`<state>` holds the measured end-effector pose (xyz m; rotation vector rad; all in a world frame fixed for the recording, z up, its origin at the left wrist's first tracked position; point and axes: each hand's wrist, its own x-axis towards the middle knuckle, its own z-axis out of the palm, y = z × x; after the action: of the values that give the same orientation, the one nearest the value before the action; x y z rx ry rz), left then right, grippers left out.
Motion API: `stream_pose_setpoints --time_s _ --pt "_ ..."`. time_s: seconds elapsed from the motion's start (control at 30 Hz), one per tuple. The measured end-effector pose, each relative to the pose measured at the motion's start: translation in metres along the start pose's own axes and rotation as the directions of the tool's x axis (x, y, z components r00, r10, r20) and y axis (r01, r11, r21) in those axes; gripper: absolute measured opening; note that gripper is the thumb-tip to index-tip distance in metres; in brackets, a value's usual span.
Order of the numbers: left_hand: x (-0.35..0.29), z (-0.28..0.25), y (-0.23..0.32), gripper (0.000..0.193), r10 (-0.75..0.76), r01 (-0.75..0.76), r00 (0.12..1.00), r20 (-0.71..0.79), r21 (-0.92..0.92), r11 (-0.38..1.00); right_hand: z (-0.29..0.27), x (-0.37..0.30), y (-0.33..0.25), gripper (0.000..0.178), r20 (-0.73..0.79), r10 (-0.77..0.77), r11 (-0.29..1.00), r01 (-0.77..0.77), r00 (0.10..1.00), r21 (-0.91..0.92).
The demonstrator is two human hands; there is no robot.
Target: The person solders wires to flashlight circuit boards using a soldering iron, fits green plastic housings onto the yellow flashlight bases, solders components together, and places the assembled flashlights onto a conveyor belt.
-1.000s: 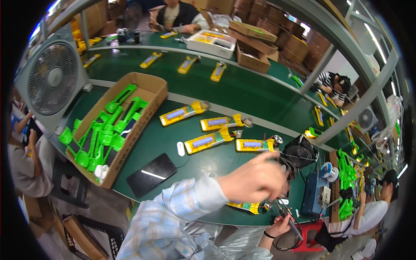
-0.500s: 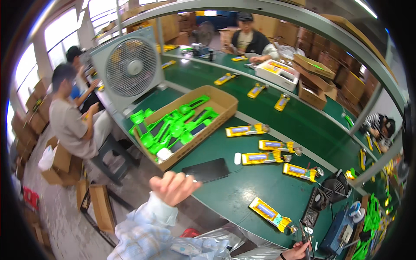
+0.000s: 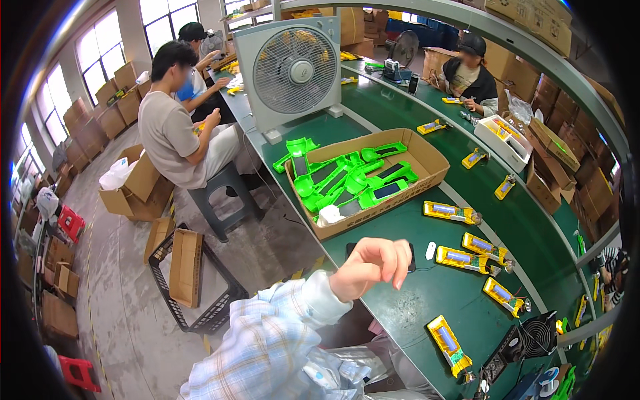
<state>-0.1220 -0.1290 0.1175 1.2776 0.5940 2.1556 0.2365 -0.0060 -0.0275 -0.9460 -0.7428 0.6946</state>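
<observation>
My left hand [image 3: 372, 265], in a pale plaid sleeve, is raised over the near edge of the green workbench [image 3: 400, 303]. Its fingers are curled in, and whatever they may hold is hidden. Behind it lies a black phone [image 3: 411, 257], mostly covered by the hand. My right hand is out of the picture. At the bottom right, a yellow lamp housing [image 3: 449, 345] with a blue battery cell and a green circuit board lies open, wires at its end. More such housings [image 3: 462, 259] lie farther up the bench, beside a small white oval piece [image 3: 431, 251].
A cardboard tray [image 3: 432, 163] holds green plastic parts [image 3: 347, 180]. Behind it stands a box fan [image 3: 293, 72]. A small black fan [image 3: 539, 335] is at the lower right. Housings sit along the green conveyor [image 3: 460, 150]. Co-workers sit left and far right. A black crate [image 3: 223, 303] is on the floor.
The view has swung left, so things appear farther right. The right hand and the thin tool it held at the lower right have left the picture. The left hand stays raised, fingers curled.
</observation>
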Motion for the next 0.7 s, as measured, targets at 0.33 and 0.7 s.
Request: stream_pose_setpoints --time_s 0.33,0.7 --pt "0.032 0.009 0.039 0.026 0.415 -0.407 0.9 0.134 0.595 0.693 0.013 -0.003 -0.001 0.017 0.029 0.086 0.995 -0.084 0.996 -0.061" --pt "0.027 0.019 -0.007 0.02 0.275 -0.28 0.957 0.096 0.558 0.781 -0.031 0.018 0.012 0.01 -0.145 0.098 0.995 -0.097 0.985 0.011"
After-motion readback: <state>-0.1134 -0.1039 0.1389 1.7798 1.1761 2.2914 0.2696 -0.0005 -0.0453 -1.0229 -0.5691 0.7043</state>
